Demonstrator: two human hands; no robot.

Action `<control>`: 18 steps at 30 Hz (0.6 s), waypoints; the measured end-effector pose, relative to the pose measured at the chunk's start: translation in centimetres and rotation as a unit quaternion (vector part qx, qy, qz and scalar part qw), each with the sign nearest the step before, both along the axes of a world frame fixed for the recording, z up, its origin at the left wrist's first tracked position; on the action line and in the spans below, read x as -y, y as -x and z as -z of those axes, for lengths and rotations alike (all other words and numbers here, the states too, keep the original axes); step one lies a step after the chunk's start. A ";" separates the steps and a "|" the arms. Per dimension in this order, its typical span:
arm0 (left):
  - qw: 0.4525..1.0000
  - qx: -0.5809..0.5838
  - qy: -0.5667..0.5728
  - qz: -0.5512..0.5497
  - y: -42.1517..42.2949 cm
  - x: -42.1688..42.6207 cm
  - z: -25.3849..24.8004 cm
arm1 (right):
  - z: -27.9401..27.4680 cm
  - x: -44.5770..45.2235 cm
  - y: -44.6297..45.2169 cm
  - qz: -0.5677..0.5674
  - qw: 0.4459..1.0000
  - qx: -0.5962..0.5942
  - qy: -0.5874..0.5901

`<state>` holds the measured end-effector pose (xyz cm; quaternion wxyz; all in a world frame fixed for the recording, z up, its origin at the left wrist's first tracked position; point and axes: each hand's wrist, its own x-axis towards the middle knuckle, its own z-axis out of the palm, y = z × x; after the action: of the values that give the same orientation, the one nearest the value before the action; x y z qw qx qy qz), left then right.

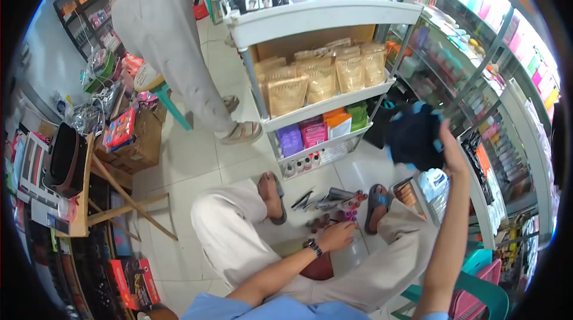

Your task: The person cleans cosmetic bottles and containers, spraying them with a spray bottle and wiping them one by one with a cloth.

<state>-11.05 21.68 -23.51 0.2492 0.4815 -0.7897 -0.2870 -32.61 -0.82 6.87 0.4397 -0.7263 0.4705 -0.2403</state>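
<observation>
Below, bottles [349, 205] (white cart [328, 16] beyond)

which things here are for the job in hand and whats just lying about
In use, it seems:
dark blue-edged item, in the right hand
small bottles by the left hand
slim dark items beside them

Just lying about:
gold pouches on the white cart
red box, lower left
dark case, far left

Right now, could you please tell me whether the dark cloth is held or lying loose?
Held: the right hand has hold of the dark cloth at one edge.
</observation>
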 end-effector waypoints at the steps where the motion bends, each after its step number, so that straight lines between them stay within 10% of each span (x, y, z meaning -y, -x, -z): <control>1: 1.000 0.001 0.004 0.003 -0.4 0.9 0.1 | 1.2 1.2 0.5 -0.085 0.946 0.294 -0.109; 2: 0.996 -0.070 -0.059 -0.002 -0.8 1.2 0.3 | 2.9 1.8 1.1 -0.156 0.787 0.559 -0.209; 5: 0.974 -0.176 -0.141 -0.015 -1.8 0.8 0.1 | 10.2 4.8 3.7 -0.061 0.611 0.769 -0.177; 10: 0.909 -0.308 -0.264 -0.100 -4.6 3.6 -1.5 | 10.3 4.9 2.8 0.288 0.609 0.663 -0.325; 11: 0.897 -0.272 -0.311 -0.154 -5.4 4.6 -6.3 | 8.0 4.3 1.5 0.299 0.602 0.665 -0.324; 13: 0.934 -0.305 -0.063 -0.176 -5.9 6.2 1.0 | 5.4 3.4 0.0 0.299 0.609 0.669 -0.303; 15: 0.895 -0.315 -0.204 -0.242 -7.4 7.7 -0.4 | 9.6 5.4 2.8 0.072 0.593 0.744 -0.299; 18: 0.894 -0.275 -0.196 -0.293 -9.0 10.6 4.9 | 9.5 5.1 2.3 0.126 0.661 0.696 -0.251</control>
<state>-2.00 11.10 -28.38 0.4298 0.6319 -0.4403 -0.4712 -34.90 -5.95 -2.59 0.7697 -0.1432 0.1569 -0.6020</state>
